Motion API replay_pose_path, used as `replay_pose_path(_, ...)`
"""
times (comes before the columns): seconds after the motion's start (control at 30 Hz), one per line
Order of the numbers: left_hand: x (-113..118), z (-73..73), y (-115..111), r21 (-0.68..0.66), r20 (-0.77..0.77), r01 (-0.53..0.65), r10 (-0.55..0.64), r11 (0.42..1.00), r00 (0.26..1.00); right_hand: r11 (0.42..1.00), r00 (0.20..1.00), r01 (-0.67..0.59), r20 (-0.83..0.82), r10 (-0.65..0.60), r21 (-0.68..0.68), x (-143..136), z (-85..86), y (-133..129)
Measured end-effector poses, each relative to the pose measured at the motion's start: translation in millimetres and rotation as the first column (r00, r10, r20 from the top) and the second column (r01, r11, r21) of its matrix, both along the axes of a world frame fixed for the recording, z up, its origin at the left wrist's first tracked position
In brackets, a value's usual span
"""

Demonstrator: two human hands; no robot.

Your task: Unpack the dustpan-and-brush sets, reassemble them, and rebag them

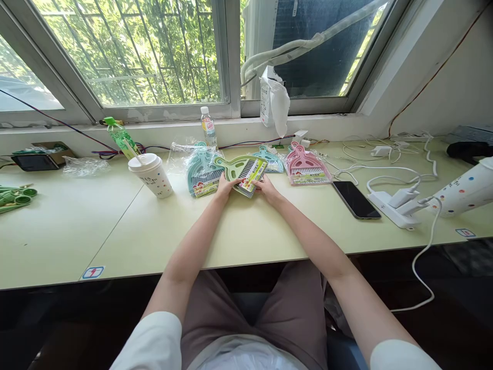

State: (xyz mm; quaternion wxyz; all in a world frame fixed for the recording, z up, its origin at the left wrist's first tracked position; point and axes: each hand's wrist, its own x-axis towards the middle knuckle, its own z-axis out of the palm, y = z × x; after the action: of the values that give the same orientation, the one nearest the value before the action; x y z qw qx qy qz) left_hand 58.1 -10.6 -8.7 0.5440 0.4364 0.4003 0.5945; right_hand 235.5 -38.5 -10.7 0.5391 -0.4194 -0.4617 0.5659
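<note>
Both my hands hold a green mini dustpan and brush set (234, 165) just above the table. My left hand (226, 186) grips its left lower edge, fingers closed. On its right side my right hand (265, 188) is closed at the edge of the yellow-green label. The set is tilted, and dark bristles show beside the label. Behind it to the left lies a blue-green dustpan set (200, 169), partly hidden by the green one. A smaller blue set (271, 158) lies behind, and a pink set (306, 163) is to the right.
A white paper cup (151, 174) with a straw and a clear bottle (208, 127) stand left of the sets. To the right are a phone (356, 199), a power strip (393, 208) and white cables. Green items (17, 198) lie far left.
</note>
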Motion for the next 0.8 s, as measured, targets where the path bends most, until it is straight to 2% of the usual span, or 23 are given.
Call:
replay_pose_path(0.2, 2, 3.2, -3, -0.031, -0.046, -0.025, 0.023, 0.999, 0.999, 0.997, 0.998, 0.061, -0.020, -0.062, -0.036, -2, -1.1, 2)
replay_pose_path(0.27, 2, 6.6, -3, -0.063, -0.067, -0.005, 0.001, 0.998, 0.998, 0.998, 0.997, 0.065, -0.037, -0.066, -0.027, 0, -1.8, 3)
replay_pose_path(0.33, 0, 12.3, -5, -0.035, -0.138, -0.012, 0.007, 0.999, 0.990, 0.998, 0.996, 0.061, -0.063, -0.062, -0.018, 1, -2.0, 4)
replay_pose_path(0.37, -1, 16.1, -5, 0.012, -0.198, -0.044, 0.045, 0.999, 0.979, 0.998, 0.995, 0.057, -0.075, -0.058, -0.013, 2, -1.8, 5)
replay_pose_path(0.43, -5, 24.6, -8, 0.142, -0.317, -0.156, 0.194, 0.978, 0.929, 0.999, 0.994, 0.053, -0.093, -0.053, -0.004, 4, -0.6, 5)
replay_pose_path(0.53, -17, 36.4, -14, 0.326, -0.414, -0.364, 0.478, 0.872, 0.774, 0.998, 0.993, 0.061, -0.102, -0.061, -0.003, 6, 1.8, 6)
replay_pose_path(0.63, -35, 39.0, -15, 0.492, -0.513, -0.486, 0.691, 0.723, 0.509, 0.996, 0.991, 0.090, -0.093, -0.092, -0.025, 10, 2.7, 7)
replay_pose_path(0.67, -42, 37.1, -13, 0.525, -0.556, -0.479, 0.709, 0.704, 0.434, 0.995, 0.991, 0.097, -0.086, -0.099, -0.030, 11, 2.6, 7)
replay_pose_path(0.73, -56, 30.3, -8, 0.519, -0.651, -0.450, 0.678, 0.726, 0.343, 0.994, 0.992, 0.102, -0.074, -0.104, -0.033, 13, 2.2, 7)
replay_pose_path(0.8, -67, 22.7, -3, 0.439, -0.770, -0.438, 0.579, 0.785, 0.267, 0.994, 0.992, 0.102, -0.069, -0.104, -0.033, 15, 2.0, 7)
